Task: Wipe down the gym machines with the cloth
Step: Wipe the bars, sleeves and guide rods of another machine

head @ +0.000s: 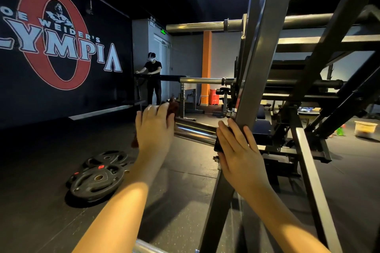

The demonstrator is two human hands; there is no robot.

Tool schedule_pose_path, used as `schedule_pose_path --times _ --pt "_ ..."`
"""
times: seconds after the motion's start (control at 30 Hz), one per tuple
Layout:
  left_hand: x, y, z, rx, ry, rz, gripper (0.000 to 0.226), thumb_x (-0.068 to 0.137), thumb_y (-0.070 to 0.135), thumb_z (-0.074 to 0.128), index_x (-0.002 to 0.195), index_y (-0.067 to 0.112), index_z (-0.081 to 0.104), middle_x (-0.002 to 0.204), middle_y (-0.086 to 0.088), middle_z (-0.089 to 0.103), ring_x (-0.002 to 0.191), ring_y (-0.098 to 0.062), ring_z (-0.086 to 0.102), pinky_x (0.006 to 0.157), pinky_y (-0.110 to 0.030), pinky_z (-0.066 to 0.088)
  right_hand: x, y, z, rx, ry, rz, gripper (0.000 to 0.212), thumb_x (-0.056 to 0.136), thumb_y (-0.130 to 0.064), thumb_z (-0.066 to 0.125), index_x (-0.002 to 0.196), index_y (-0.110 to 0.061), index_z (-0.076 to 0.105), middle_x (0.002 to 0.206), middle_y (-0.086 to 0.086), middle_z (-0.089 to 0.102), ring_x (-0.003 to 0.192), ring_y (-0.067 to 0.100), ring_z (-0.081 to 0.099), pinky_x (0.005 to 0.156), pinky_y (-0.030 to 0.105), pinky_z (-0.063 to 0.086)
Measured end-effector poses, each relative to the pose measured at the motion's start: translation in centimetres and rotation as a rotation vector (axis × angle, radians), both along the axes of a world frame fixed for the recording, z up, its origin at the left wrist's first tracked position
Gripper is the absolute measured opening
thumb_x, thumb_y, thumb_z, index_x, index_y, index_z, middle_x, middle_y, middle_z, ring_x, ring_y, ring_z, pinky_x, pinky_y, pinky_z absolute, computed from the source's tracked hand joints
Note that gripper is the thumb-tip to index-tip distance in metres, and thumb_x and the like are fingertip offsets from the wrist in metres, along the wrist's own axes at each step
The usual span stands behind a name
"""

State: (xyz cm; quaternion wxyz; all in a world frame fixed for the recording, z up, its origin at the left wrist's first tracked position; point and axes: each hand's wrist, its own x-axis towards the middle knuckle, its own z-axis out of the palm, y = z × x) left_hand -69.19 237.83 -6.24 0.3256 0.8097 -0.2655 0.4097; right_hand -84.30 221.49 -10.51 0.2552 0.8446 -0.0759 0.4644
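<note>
A grey steel gym machine (259,72) fills the right half of the head view, with several chrome weight pegs sticking out to the left. My left hand (154,127) grips a dark reddish-brown cloth (172,108) at the outer end of the lowest chrome peg (195,132); the cloth wraps the peg's tip and a piece hangs below my hand. My right hand (238,146) rests against the slanted grey upright where the peg joins it, fingers straight. Part of the cloth is hidden behind my left hand.
Black weight plates (98,176) lie stacked on the dark rubber floor at lower left. A person in black (153,76) stands at a bench by the far wall. A white bucket (365,129) and a green bottle (340,131) sit at right. Another chrome peg (144,247) pokes in below.
</note>
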Motion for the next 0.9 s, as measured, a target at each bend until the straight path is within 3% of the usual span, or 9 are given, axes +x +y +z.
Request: schedule_pose_path --times 0.1,0.2,0.37,0.57,0.9 --pt "-3.2 -2.4 -0.9 0.027 -0.041 -0.099 0.041 0.094 0.030 0.046 0.130 0.013 0.056 0.121 -0.008 0.060 0.117 -0.025 0.052 0.108 -0.049 0.036 0.1 0.3 0.0 0.001 -0.023 0.020 0.053 0.089 -0.030 0.041 0.131 -0.003 0.057 0.141 0.014 0.052 0.139 0.030 0.030 0.116 0.044 0.007" --pt "-4.4 -2.8 -1.3 0.110 -0.148 -0.199 0.038 0.095 0.027 0.052 0.130 0.013 0.057 0.120 -0.009 0.062 0.116 -0.027 0.055 0.107 -0.052 0.038 0.2 0.0 -0.1 0.007 -0.057 0.059 0.053 0.083 -0.025 0.067 0.129 -0.002 0.058 0.139 0.015 0.054 0.137 0.030 0.030 0.116 0.043 0.005" --pt "-0.7 0.2 0.1 0.147 -0.094 -0.059 0.041 0.098 0.035 0.045 0.134 0.017 0.053 0.115 -0.004 0.064 0.114 -0.026 0.056 0.106 -0.051 0.037 0.0 -0.1 -0.1 0.017 -0.031 0.066 0.055 0.089 -0.031 0.035 0.129 -0.003 0.059 0.139 0.014 0.054 0.137 0.030 0.030 0.116 0.042 0.006" --pt "0.4 0.9 -0.1 0.039 -0.032 -0.066 0.043 0.098 0.033 0.045 0.137 0.015 0.051 0.123 -0.007 0.060 0.120 -0.027 0.052 0.109 -0.051 0.034 0.9 0.6 -0.8 0.099 -0.139 0.117 0.053 0.092 -0.032 0.035 0.132 -0.003 0.056 0.141 0.014 0.052 0.140 0.029 0.028 0.116 0.044 0.008" --pt "-1.9 -2.3 -0.6 0.229 -0.252 -0.398 0.043 0.090 0.033 0.053 0.128 0.013 0.058 0.114 -0.008 0.066 0.108 -0.027 0.061 0.104 -0.046 0.040 1.4 1.2 -1.5 0.131 -0.227 0.076 0.048 0.095 -0.026 0.038 0.138 -0.008 0.043 0.148 0.007 0.038 0.144 0.021 0.020 0.120 0.041 0.005"
